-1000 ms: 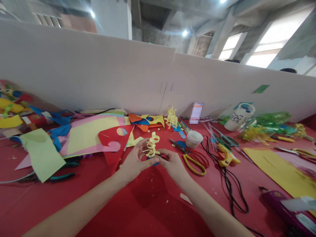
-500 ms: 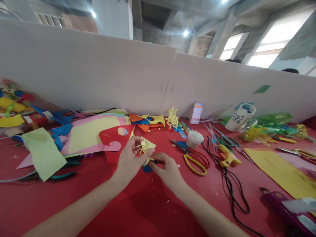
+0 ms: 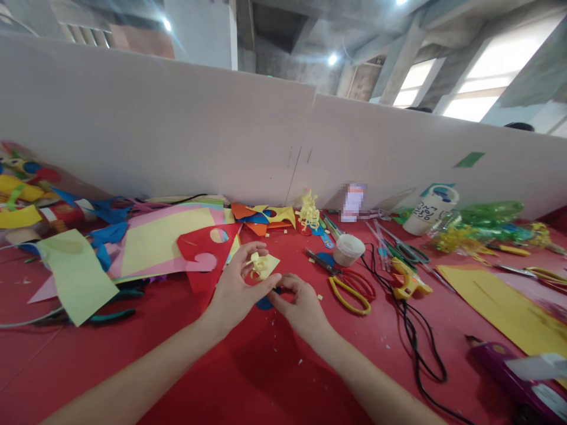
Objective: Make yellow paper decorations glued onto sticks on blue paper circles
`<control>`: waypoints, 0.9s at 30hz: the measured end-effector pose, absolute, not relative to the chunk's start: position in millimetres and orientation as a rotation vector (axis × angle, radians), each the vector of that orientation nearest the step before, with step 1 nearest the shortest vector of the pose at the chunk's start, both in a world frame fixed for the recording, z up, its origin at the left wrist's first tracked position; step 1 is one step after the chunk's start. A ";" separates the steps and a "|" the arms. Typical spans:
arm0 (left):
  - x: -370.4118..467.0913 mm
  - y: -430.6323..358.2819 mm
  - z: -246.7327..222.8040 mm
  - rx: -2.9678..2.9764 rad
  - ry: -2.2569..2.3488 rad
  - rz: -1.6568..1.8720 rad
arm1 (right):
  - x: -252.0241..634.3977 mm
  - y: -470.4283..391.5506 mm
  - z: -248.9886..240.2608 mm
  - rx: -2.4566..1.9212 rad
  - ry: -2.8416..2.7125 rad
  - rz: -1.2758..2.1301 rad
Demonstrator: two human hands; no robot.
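My left hand (image 3: 234, 290) is curled around a small pale yellow paper piece with curled strips (image 3: 261, 265), its thumb stretched toward the other hand. Close beside it, my right hand (image 3: 303, 304) has thumb and fingers pinched together; what lies between them is too small to make out. Beneath the fingertips a blue paper disc (image 3: 264, 303) shows in part on the red table. A red paper sheet with cut-outs (image 3: 204, 260) lies just left of my left hand. Farther back stands a pale yellow tuft of curled paper (image 3: 309, 211).
Right of my hands are scissors with red and yellow handles (image 3: 349, 295), a white tub (image 3: 349, 250) and a yellow glue gun (image 3: 407, 280) with its black cord. A purple glue gun (image 3: 509, 372) lies front right. Pliers (image 3: 113, 316) and paper sheets (image 3: 172, 239) are left.
The yellow paper piece has tilted and dropped slightly in my left hand. A curled strip that showed between the two hands is out of sight. My right hand has barely moved.
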State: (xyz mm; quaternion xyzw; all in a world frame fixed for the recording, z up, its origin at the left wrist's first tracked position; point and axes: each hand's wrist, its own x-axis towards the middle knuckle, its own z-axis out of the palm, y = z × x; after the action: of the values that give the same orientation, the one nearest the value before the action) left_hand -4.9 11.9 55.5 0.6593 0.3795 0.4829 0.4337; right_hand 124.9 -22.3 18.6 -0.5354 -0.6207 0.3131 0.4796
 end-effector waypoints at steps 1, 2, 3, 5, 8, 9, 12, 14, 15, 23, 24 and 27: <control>-5.3 11.2 56.4 1.655 0.955 1.190 | 124.3 -23.0 18.7 -1.310 -1.523 0.749; -5.5 10.6 57.5 1.667 0.969 1.184 | 123.6 -23.7 18.8 -1.307 -1.530 0.743; -5.7 10.2 58.7 1.680 0.984 1.181 | 123.0 -24.2 18.8 -1.300 -1.535 0.745; -5.9 9.9 61.2 1.704 1.005 1.194 | 122.1 -24.8 18.9 -1.289 -1.547 0.756; -6.0 10.2 63.8 1.692 1.013 1.205 | 121.6 -25.0 19.0 -1.301 -1.549 0.766; -6.1 10.4 64.3 1.685 1.011 1.199 | 121.7 -25.0 19.0 -1.306 -1.548 0.768; -6.7 10.7 64.4 1.687 1.013 1.165 | 121.7 -25.5 19.4 -1.302 -1.553 0.770; -6.9 11.0 63.7 1.693 1.007 1.156 | 121.5 -26.0 19.9 -1.292 -1.557 0.773; -6.7 11.3 63.0 1.683 0.997 1.148 | 121.2 -26.2 20.0 -1.291 -1.557 0.776; -7.7 16.9 60.4 1.357 0.713 0.980 | 128.4 -18.1 18.2 -1.076 -1.303 1.076; -9.0 18.0 60.8 1.300 0.673 0.940 | 132.0 -16.6 18.8 -1.028 -1.248 1.175; -13.3 22.1 61.8 1.142 0.577 0.879 | 145.5 -14.8 22.9 -0.951 -1.158 1.414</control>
State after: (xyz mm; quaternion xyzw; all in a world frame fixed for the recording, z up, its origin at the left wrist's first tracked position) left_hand -13.3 22.1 61.8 0.5153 0.2602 0.3968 0.7136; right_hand 145.5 -14.8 22.9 -0.3957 -0.4818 0.5884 0.5149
